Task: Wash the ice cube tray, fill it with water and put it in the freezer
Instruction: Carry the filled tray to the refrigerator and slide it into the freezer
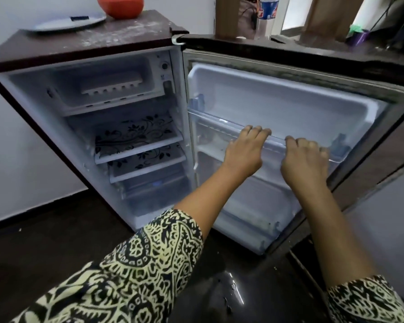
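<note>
The white plastic ice cube tray (112, 83) sits in the freezer compartment (147, 73); the door is still open.
Your left hand (245, 150) and right hand (303, 157) curl over the clear door-shelf rail (275, 142). Swing the door hard by it and it may unclip, or jolt water out. Whether the tray holds water can't be told.

You stand in a home, to judge by the small fridge (126, 36) on a dark glossy floor (44, 229) against a plain white wall (21, 136), a bowl (120, 5) and plate (68, 23) on its dusty top, a bottle (266, 10) behind it.
</note>
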`<act>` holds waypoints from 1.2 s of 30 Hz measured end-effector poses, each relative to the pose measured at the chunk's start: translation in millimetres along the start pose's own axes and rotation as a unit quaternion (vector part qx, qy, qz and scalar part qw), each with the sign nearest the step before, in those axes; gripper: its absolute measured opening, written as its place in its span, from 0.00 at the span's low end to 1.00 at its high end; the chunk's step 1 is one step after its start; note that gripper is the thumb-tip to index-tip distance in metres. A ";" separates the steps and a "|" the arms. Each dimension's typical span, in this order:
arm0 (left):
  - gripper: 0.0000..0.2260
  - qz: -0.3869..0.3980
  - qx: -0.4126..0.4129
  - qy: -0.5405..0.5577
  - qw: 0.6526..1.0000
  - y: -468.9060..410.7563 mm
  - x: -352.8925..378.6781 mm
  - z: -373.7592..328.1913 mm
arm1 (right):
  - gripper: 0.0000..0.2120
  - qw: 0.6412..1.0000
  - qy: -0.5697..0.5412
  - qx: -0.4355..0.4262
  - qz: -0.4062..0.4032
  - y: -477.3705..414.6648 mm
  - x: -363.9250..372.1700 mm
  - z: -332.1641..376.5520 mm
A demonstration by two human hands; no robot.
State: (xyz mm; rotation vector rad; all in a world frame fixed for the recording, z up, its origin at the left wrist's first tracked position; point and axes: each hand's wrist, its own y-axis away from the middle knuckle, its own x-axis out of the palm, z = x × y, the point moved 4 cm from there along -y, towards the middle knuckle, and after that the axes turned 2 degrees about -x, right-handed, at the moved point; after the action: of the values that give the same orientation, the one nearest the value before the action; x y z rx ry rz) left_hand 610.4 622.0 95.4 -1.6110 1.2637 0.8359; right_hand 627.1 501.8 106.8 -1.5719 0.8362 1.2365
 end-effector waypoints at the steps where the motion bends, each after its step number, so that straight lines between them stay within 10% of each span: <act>1: 0.27 -0.007 -0.006 0.008 1.000 5.4 -1.8 0.4 | 0.19 1.000 0.011 -0.019 0.005 5.9 -5.4 2.4; 11: 0.19 0.029 -0.144 0.123 0.982 104.2 -78.5 81.9 | 0.14 0.948 -0.059 -0.285 0.128 79.2 -78.5 119.4; 20: 0.08 -0.128 -0.149 0.319 0.927 233.3 -238.0 109.5 | 0.12 0.869 -0.283 -0.390 -0.114 139.5 -210.9 237.7; 26: 0.13 -0.062 -0.202 0.190 0.959 259.6 -285.0 146.5 | 0.14 0.904 -0.245 -0.348 -0.033 73.7 -194.7 310.6; 31: 0.27 -0.079 -0.288 -0.055 0.953 246.4 -311.4 208.6 | 0.16 0.852 -0.360 -0.381 -0.004 37.7 -164.9 385.7; 36: 0.29 -0.094 -0.298 0.032 0.949 228.2 -334.3 297.1 | 0.19 0.865 -0.332 -0.371 -0.054 4.1 -148.2 459.6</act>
State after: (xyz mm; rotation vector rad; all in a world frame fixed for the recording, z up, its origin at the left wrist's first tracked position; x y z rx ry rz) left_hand 311.3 1001.8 231.3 -2.2108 0.9191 1.1176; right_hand 434.5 928.9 224.0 -1.5312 -0.2172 1.9845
